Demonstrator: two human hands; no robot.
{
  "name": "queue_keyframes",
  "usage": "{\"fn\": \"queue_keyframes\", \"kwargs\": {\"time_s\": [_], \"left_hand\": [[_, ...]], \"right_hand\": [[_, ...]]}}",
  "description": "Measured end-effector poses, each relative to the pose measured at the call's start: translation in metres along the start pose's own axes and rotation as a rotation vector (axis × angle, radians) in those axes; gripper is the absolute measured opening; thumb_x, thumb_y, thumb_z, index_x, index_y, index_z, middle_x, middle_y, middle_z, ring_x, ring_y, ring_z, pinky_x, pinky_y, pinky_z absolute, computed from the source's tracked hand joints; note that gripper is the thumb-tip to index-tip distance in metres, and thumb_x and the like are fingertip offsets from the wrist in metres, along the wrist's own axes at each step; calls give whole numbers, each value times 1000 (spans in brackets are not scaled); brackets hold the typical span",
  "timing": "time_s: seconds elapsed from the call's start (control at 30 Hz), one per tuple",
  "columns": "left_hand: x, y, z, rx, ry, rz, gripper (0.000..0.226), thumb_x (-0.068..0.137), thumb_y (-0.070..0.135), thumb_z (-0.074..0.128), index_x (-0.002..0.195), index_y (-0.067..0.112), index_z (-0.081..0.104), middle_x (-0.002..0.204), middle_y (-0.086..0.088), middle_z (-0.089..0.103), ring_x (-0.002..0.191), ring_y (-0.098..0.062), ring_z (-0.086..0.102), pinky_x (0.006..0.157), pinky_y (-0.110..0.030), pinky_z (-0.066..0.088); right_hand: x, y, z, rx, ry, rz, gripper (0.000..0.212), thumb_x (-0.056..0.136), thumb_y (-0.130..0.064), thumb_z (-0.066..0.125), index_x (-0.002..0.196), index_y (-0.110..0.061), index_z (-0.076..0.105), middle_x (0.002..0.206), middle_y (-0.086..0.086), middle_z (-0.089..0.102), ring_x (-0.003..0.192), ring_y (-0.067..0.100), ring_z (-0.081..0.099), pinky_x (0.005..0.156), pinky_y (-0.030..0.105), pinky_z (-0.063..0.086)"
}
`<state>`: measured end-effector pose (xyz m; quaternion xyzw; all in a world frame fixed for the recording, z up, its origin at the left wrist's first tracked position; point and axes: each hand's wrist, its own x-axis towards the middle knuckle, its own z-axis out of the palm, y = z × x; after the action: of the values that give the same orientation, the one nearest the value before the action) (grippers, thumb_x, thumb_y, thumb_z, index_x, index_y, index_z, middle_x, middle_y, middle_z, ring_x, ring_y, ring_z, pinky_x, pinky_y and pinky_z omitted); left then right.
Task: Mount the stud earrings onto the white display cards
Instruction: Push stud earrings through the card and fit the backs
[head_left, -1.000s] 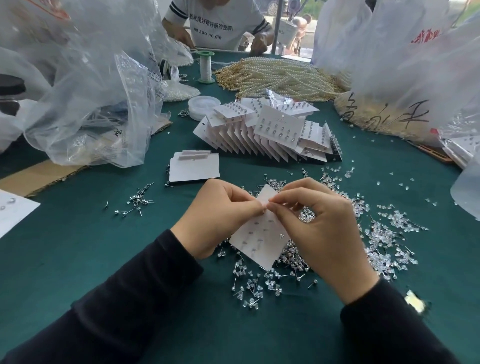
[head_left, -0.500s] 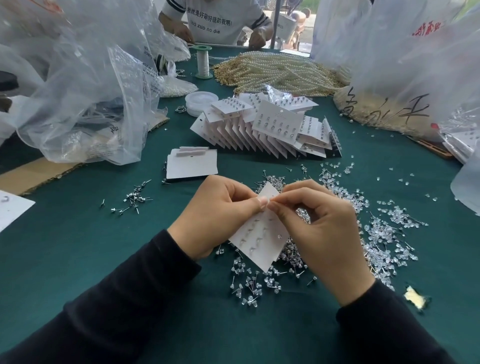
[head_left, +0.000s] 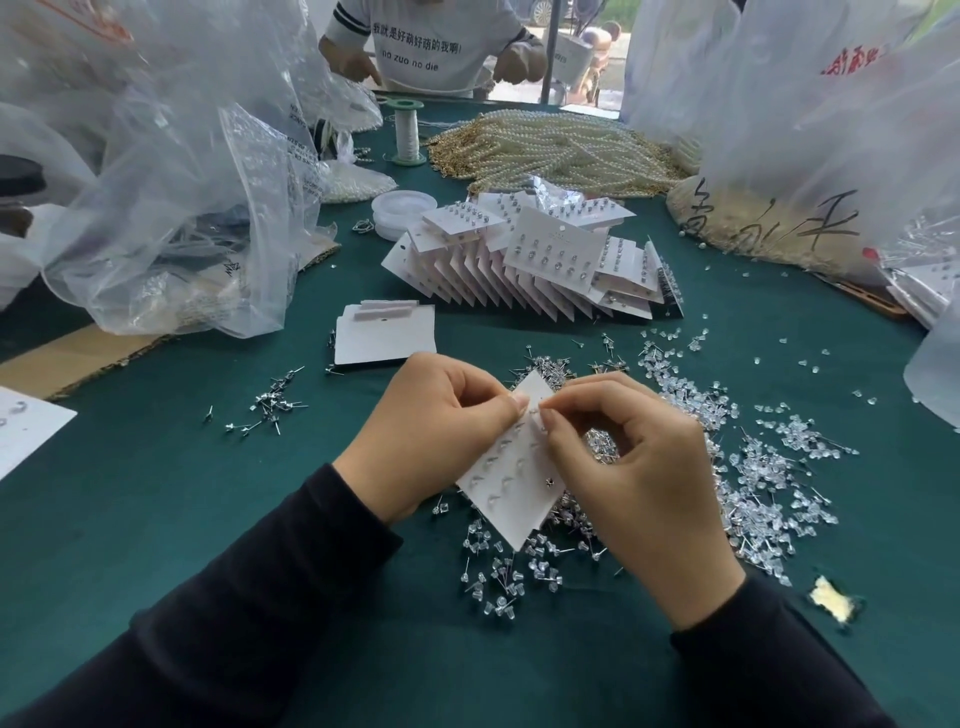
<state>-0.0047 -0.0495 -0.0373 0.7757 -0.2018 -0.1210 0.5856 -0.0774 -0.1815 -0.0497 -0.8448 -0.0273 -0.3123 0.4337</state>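
The left hand is curled round the left edge of a white rectangular display card, with thumb and forefinger gripping it near the upper corner. The right hand meets it there. Its thumb and forefinger pinch the same upper part of the card, fingertip to fingertip with the left, and the other fingers are bent beneath. Whether a stud sits in that pinch is too small to tell. The card hangs tilted like a diamond between the two hands, above the table, and its face shows rows of small mounted pieces.

Directly under and to the right of the hands lies a heap of loose silver stud earrings with clear plastic backs on the dark green tablecloth. A smaller scatter of bare metal studs lies to the left. Beyond the hands is a flat stack of blank white cards, and behind that a fanned row of filled earring cards. Farther off are bundled pearl strands and crumpled clear plastic bags.
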Motion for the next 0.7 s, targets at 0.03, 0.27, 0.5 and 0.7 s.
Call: {"fn": "queue_keyframes", "kwargs": {"time_s": [0.03,0.27,0.5,0.7], "left_hand": [[0,0,0,16,-4,11,24,81,14,65,63,-2,68,64,-31,59,56,-18,47,55,-30,38],[0,-3,-1,98,-6,68,25,82,14,65,62,-1,68,55,-23,55,53,-15,42,51,-25,33],[0,-3,-4,134,-29,102,26,82,13,64,62,-3,66,53,-11,51,49,-12,39,46,-20,32],[0,-1,-6,24,-69,76,33,81,21,65,60,-4,64,53,-11,50,49,-16,40,46,-21,33]], "right_hand": [[0,-1,0,-25,3,-10,11,74,2,71,78,-8,69,77,0,66,69,13,62,62,29,53],[0,-3,4,-67,-8,-19,10,74,4,69,75,-6,68,76,2,65,66,11,60,62,22,51],[0,-4,5,-62,-56,-13,10,75,4,68,75,-6,67,75,2,65,68,10,58,62,19,50],[0,-4,4,-41,-33,-50,8,76,5,67,77,-4,67,77,3,64,70,10,58,64,19,50]]}}
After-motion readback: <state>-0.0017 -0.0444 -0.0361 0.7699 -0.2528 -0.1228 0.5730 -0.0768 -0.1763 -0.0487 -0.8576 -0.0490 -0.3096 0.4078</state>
